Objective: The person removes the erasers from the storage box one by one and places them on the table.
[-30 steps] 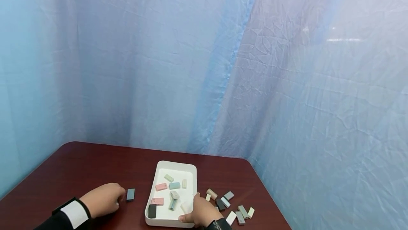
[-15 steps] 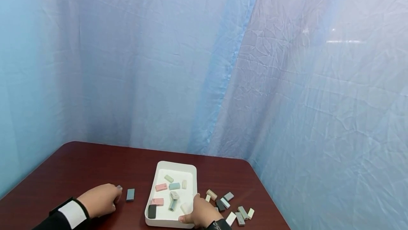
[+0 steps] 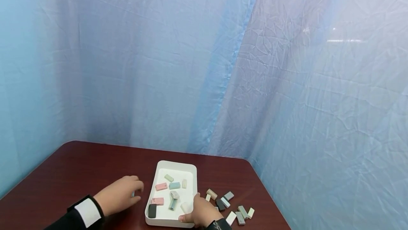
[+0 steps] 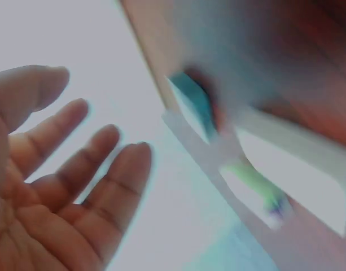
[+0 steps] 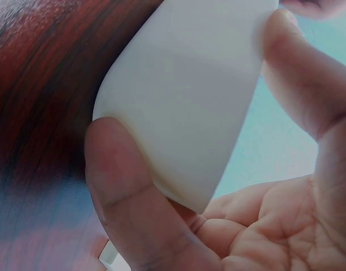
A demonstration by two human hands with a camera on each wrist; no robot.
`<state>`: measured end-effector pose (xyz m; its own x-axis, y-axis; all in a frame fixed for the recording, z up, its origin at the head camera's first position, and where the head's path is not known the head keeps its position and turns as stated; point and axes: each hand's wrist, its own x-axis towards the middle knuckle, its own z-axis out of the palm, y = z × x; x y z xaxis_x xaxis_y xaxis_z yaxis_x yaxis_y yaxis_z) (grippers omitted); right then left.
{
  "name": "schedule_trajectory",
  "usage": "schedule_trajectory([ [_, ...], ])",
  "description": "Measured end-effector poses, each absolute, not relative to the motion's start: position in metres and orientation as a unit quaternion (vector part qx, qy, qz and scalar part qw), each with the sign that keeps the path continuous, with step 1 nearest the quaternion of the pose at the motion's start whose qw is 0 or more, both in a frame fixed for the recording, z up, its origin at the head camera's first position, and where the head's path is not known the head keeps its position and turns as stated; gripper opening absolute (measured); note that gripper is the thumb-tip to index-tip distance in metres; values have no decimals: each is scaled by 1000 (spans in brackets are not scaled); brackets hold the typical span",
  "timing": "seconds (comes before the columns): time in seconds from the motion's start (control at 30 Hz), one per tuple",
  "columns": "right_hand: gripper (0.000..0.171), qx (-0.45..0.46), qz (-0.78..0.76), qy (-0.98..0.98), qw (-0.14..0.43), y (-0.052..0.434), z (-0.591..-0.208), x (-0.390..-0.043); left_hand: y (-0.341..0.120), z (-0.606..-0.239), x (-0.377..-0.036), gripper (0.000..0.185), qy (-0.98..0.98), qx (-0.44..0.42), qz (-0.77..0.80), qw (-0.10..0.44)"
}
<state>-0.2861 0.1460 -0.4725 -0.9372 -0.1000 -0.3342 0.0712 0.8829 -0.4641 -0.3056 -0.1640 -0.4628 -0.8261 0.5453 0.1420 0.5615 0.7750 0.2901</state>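
Left hand, fingers spread and holding nothing, has moved from 9 o'clock toward the white rectangular plastic tray, now covering the grey block. Right hand still grips the tray's near corner; sorting continues.

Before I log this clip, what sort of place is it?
Probably a staged recording booth, not a home: crinkled blue fabric backdrop on both sides, one dark red wooden table, and only a white tray with small coloured blocks beside the right hand.

Black sleeves, white cuff on the left
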Motion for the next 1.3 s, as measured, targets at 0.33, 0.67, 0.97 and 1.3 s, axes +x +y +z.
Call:
schedule_trajectory([
  [0.33,107,-8,-260,949,179,147,-471,-285,-113,-467,-295,21,-889,-429,-153,51],
  [0.67,108,-9,-250,951,182,148,-472,-287,-95,-473,-302,24,-874,-482,-26,52],
  [0.97,108,-17,-249,951,180,148,-470,-285,-86,-474,-301,27,-888,-460,-26,12],
  [1.3,107,-24,-253,951,176,149,-473,-286,-79,-478,-305,25,-887,-461,-17,4],
])
